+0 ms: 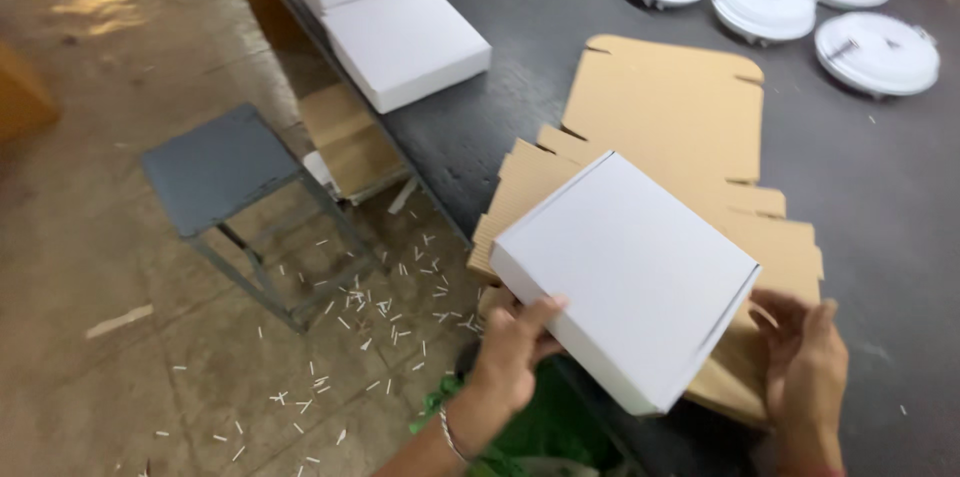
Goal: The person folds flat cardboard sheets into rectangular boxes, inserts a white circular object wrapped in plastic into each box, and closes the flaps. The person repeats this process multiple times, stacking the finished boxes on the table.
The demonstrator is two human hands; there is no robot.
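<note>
Grip: your left hand (515,357) clamps the near-left edge of the white closed box (630,277), thumb on top; your right hand (805,367) cups its near-right corner, fingers curled.
Box: tilted, held just above the flat brown cardboard blanks (670,117), at 6 o'clock on the dark table (870,197).
Blanks: stacked under the box, fanning toward 12 o'clock.
White round discs (765,2): four, at 1 o'clock, well apart from the box.
Stacked white boxes (395,27): at 11 o'clock on the table edge.
Grey stool (225,172): at 9 o'clock on the littered floor.
</note>
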